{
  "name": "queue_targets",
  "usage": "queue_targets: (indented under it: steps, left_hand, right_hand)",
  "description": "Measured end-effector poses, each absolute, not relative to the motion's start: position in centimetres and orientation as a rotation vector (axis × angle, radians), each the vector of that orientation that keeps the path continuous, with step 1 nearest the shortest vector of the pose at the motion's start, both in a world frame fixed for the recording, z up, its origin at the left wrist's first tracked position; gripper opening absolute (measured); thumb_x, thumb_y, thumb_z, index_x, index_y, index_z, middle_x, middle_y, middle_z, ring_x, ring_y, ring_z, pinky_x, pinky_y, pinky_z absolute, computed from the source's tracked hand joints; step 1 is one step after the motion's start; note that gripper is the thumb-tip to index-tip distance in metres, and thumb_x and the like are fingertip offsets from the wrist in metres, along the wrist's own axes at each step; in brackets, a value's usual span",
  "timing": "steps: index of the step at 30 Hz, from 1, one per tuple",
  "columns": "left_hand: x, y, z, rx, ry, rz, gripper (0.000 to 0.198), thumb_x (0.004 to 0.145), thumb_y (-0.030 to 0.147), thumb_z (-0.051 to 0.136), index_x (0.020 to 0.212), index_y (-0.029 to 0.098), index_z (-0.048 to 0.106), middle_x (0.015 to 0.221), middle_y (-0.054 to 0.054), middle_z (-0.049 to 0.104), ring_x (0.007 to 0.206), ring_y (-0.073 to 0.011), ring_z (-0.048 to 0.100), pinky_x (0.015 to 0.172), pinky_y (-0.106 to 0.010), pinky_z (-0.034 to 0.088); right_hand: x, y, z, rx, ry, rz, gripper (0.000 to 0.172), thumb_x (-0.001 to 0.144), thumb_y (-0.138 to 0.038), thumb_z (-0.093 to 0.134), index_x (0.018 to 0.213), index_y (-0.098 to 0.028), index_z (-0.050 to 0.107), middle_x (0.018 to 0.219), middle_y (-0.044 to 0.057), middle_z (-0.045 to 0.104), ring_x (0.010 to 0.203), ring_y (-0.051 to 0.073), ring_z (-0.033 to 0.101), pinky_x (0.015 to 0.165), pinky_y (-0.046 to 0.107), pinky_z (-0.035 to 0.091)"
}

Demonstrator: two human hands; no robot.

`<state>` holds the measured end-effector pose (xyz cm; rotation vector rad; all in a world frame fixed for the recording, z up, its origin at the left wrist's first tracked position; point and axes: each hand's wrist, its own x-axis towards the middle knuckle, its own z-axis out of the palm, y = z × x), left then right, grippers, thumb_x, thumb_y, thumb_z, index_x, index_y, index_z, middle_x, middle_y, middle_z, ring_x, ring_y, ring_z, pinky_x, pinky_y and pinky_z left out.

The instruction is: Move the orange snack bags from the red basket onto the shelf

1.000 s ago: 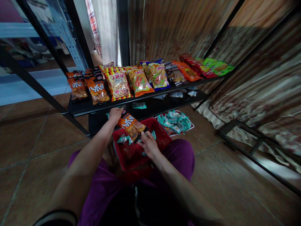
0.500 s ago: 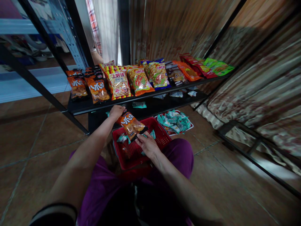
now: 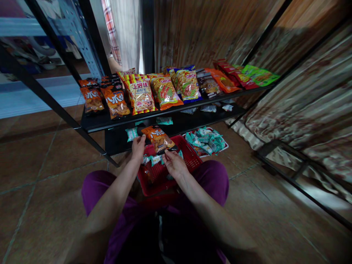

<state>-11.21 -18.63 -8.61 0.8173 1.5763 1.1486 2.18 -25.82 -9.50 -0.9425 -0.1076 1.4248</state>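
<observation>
An orange and black snack bag (image 3: 159, 140) is held up above the red basket (image 3: 148, 189), its printed front facing me. My left hand (image 3: 138, 147) is closed at the bag's left edge, thumb on top. My right hand (image 3: 173, 163) pinches the bag's lower right corner between thumb and fingers. Small teal-and-white packets (image 3: 156, 160) lie in the basket under the bag, partly hidden by it and by my hands. Two rows of similar orange bags (image 3: 117, 102) stand at the left end of the upper shelf (image 3: 107, 123).
More snack bags line the upper shelf, among them a yellow-and-red one (image 3: 140, 96) and a blue one (image 3: 188, 86). Teal packets (image 3: 132, 134) lie on the lower shelf. A tray of teal packets (image 3: 206, 140) sits right of the basket. A black metal frame (image 3: 299, 170) stands at the right.
My left hand has come down from the bag's upper left corner to its left side. The bag lies more level. A teal packet on the lower shelf has come into fuller view.
</observation>
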Motion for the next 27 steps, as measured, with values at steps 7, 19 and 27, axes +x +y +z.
queue_targets:
  steps: [7, 19, 27]
  left_hand:
    - [-8.2, -18.9, -8.9, 0.327, 0.965, 1.11, 0.032, 0.074, 0.031, 0.07, 0.099, 0.015, 0.06, 0.086, -0.008, 0.07, 0.072, -0.0172, 0.068, 0.075, -0.033, 0.054]
    - [-8.5, -17.9, -9.7, 0.239, 1.109, 1.046, 0.021, 0.076, 0.021, 0.067, 0.094, 0.011, 0.063, 0.071, -0.007, 0.07, 0.062, -0.0173, 0.067, 0.067, -0.031, 0.056]
    - [-9.2, -18.0, -9.0, 0.172, 0.981, 0.912, 0.022, 0.086, 0.023, 0.053, 0.098, 0.008, 0.064, 0.071, -0.008, 0.07, 0.06, -0.017, 0.067, 0.065, -0.029, 0.056]
  right_hand:
    - [0.9, -25.6, -10.1, -0.97, -0.104, 1.433, 0.035, 0.049, -0.004, 0.081, 0.056, -0.02, 0.051, 0.054, -0.007, 0.061, 0.053, 0.008, 0.059, 0.055, 0.019, 0.055]
    - [0.6, -25.9, -9.1, -0.998, -0.187, 1.558, 0.034, 0.047, -0.01, 0.084, 0.059, -0.019, 0.053, 0.058, -0.004, 0.066, 0.058, 0.011, 0.064, 0.068, 0.028, 0.057]
    - [0.2, -26.1, -8.9, -0.887, -0.271, 1.552, 0.035, 0.044, -0.015, 0.086, 0.062, -0.019, 0.057, 0.063, -0.005, 0.067, 0.063, 0.01, 0.064, 0.074, 0.028, 0.056]
